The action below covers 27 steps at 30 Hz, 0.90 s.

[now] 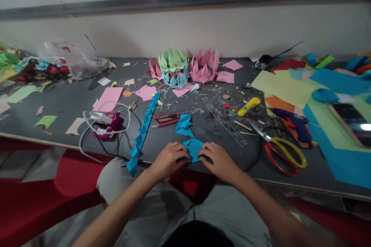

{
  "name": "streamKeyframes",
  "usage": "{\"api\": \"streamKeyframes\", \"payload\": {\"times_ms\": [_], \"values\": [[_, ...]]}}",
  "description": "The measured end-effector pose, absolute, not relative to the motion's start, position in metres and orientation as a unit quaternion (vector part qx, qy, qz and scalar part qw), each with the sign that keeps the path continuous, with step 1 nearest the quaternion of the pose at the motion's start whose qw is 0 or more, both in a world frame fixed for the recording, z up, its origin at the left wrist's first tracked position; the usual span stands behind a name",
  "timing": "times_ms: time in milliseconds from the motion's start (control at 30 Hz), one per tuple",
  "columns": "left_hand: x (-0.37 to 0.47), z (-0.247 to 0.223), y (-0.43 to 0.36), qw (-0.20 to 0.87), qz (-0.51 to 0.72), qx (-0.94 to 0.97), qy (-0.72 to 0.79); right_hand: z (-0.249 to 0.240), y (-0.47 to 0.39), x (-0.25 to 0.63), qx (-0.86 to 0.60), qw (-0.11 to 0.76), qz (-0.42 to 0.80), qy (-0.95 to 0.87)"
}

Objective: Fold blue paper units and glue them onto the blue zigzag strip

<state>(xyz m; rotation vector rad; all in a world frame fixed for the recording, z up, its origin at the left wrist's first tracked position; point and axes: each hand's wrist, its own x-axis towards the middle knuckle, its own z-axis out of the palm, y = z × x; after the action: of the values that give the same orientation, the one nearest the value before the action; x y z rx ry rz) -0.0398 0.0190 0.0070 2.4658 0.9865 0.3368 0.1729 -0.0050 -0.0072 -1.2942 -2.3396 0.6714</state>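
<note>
Near the table's front edge, my left hand (171,158) and my right hand (218,161) hold a piece of folded blue paper (193,147) by its two sides. The fingers of both hands are curled, with the tips at the paper's edges. Just beyond it lies a short stack of folded blue paper pieces (183,124), its lower tip touching or nearly touching the held piece. To the left, a long zigzag strip of folded blue paper (144,129) hangs partly over the table edge. A red utility knife (166,117) rests behind the stack.
Pink, green and blue folded-paper crowns (204,67) stand by the wall. On the right are scissors (285,154), a yellow cutter (249,106), a clear ruler (227,125), a blue glue gun (298,125), coloured sheets and a phone (352,121). A purple device (108,126) with cables sits left.
</note>
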Motion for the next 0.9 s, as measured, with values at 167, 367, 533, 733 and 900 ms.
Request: {"api": "streamKeyframes", "payload": {"times_ms": [167,367,533,733,900], "values": [[-0.045,0.001,0.014,0.198,0.155,0.909,0.333,-0.011,-0.007,0.174,-0.450,0.225,0.222,-0.836],[-0.015,-0.004,-0.014,0.064,0.187,0.865,0.461,-0.019,-0.021,0.180,-0.429,0.297,0.164,-0.837],[0.010,-0.007,-0.035,0.052,0.211,0.821,0.527,-0.021,-0.023,0.182,-0.437,0.302,0.202,-0.823],[0.011,-0.011,-0.038,0.045,0.249,0.818,0.518,-0.018,-0.011,0.188,-0.413,0.269,0.160,-0.855],[0.012,-0.015,-0.038,0.093,0.276,0.788,0.543,-0.019,-0.008,0.192,-0.384,0.236,0.136,-0.882]]}}
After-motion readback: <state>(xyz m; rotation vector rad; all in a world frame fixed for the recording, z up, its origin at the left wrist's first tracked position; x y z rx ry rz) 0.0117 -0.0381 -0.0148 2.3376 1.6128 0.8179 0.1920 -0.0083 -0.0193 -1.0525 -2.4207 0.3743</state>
